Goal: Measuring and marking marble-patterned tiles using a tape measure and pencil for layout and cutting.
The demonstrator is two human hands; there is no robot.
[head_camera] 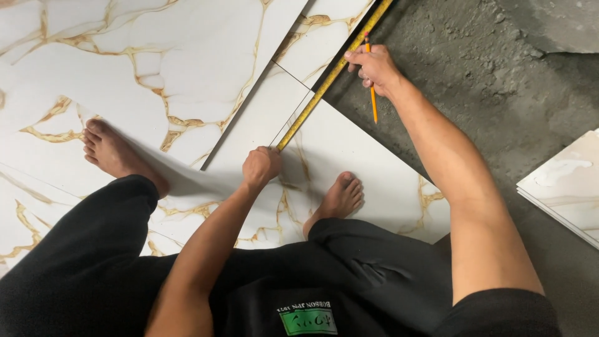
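Note:
A yellow tape measure blade (324,87) lies stretched diagonally across a white marble-look tile with gold veins (368,156). My left hand (261,167) is closed on the near end of the tape, pressing it onto the tile. My right hand (373,65) pins the far part of the tape at the tile's upper edge and also grips a yellow pencil (372,100) that points down toward me. My bare feet (340,198) rest on the tiles as I squat in black trousers.
More white, gold-veined tiles (156,56) cover the floor at left and top. Rough grey cement screed (499,81) fills the right side. A small stack of tiles (564,184) lies at the right edge.

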